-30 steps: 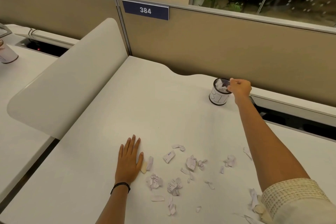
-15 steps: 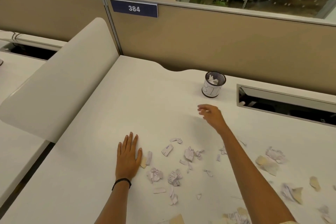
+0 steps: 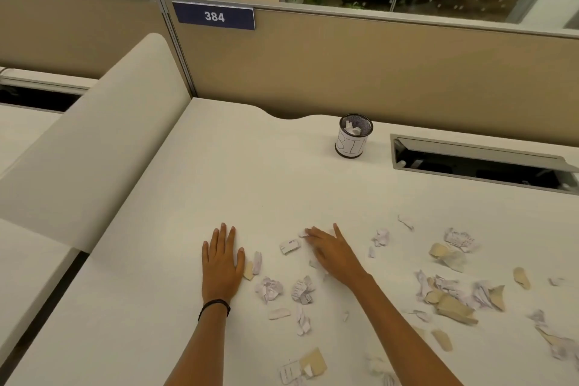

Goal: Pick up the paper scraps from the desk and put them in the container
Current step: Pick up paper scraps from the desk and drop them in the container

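Although some paper already sits in the container, I judge the job barely started, since most of the paper scraps [image 3: 269, 288] lie loose on the bench [image 3: 250, 185].

Nearest me, at the front edge, a tan piece [image 3: 314, 362] overlaps a printed white piece [image 3: 289, 371], with two or so pale bits to their right.

A little farther out, my left grip [image 3: 221, 260] lies flat, palm down, fingers spread, holding nothing. A tan chip [image 3: 249, 271] and a white strip [image 3: 257, 262] sit just beside its thumb. Between my arms I count two crumpled balls, a flat sliver, a twisted strip and one tiny fleck.

My right grip [image 3: 329, 252] is stretched low over the bench. Its fingers are straight and their tips touch a small white scrap [image 3: 303, 233], not closed on it. A printed slip [image 3: 289, 246] lies just beside those fingertips.

Off to my right the mess is thickest. There is a heap [image 3: 454, 294] of white and tan pieces too overlapped to separate, with about ten strays around it. In all I make it roughly thirty scraps left, white ones outnumbering tan.

Farthest away, well apart from both grips, stands the one container [image 3: 354, 147], a mesh cup with a paper label. It holds at least two white crumples, and I cannot tell how many lie deeper.
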### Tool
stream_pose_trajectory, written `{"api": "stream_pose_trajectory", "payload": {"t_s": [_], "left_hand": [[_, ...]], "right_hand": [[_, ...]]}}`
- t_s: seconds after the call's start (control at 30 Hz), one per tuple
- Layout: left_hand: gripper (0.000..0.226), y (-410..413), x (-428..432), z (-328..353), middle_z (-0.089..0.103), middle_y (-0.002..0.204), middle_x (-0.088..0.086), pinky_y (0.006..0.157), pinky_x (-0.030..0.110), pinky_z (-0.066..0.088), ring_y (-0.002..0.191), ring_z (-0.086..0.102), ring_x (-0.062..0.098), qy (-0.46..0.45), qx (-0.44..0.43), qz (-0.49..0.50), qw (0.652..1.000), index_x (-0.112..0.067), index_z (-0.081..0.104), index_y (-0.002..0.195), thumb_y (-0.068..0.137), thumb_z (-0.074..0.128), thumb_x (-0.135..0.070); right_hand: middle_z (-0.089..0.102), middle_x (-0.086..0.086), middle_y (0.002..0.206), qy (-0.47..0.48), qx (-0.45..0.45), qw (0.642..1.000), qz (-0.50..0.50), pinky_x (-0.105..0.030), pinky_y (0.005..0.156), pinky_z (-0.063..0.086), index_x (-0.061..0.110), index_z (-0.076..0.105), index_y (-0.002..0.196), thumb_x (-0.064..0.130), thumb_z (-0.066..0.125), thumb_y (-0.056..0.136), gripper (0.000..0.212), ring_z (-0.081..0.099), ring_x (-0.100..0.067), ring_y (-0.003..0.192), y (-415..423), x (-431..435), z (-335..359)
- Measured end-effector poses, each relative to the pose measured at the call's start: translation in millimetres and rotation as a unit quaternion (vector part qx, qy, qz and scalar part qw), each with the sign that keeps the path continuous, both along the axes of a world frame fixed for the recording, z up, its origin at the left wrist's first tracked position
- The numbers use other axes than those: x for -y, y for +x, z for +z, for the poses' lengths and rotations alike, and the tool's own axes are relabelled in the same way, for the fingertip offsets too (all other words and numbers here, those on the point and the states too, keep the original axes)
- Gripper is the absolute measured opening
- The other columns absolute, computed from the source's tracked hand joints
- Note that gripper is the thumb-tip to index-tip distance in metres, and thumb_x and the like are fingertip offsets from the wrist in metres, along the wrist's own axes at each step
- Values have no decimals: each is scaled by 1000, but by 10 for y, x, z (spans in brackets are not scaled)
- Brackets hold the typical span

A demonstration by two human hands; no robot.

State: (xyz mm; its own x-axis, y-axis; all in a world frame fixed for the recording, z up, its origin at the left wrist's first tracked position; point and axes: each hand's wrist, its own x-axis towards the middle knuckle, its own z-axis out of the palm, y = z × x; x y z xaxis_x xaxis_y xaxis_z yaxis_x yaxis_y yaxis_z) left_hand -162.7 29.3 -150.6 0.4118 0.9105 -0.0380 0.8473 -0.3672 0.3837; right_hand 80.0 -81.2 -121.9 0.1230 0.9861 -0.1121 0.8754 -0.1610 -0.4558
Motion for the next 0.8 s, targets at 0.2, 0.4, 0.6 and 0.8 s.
{"api": "stream_pose_trajectory", "payload": {"t_s": [0.2, 0.4, 0.6, 0.8], "left_hand": [[73, -19, -7, -8, 15, 157, 5, 119, 42, 6, 145, 13, 22, 5, -10, -4, 1000, -16, 22, 148, 85, 6, -48], [73, -26, 3, 5, 16, 157, 7, 119, 43, 7, 145, 14, 23, 4, -12, -8, 1000, -15, 22, 148, 85, 4, -48], [71, -32, -6, -10, 17, 157, 7, 119, 43, 9, 145, 15, 23, 2, -14, -7, 1000, -15, 23, 148, 87, 6, -46], [69, -32, -5, -9, 19, 157, 8, 119, 45, 10, 144, 17, 25, -1, -16, -10, 1000, -14, 25, 148, 88, 8, -45]], "right_hand": [[25, 0, 155, -7, -105, 986, -126, -39, 119, 15, 22, 41, 139, 28, 50, 96, 45, 20, -16, 145, 221, 226, 183], [7, -16, 157, -142, -49, 982, -118, -43, 114, 24, 29, 13, 149, 31, 52, 94, 67, 8, -31, 146, 45, 269, 223], [-1, -11, 159, -175, 39, 977, -116, -42, 100, 43, 33, 11, 148, 16, 40, 99, 60, 7, -36, 145, -154, 110, 239], [11, -13, 156, -180, 126, 972, -79, -38, 89, 49, 25, 21, 147, -2, 38, 95, 61, 30, -35, 133, -362, -55, 279]]}}
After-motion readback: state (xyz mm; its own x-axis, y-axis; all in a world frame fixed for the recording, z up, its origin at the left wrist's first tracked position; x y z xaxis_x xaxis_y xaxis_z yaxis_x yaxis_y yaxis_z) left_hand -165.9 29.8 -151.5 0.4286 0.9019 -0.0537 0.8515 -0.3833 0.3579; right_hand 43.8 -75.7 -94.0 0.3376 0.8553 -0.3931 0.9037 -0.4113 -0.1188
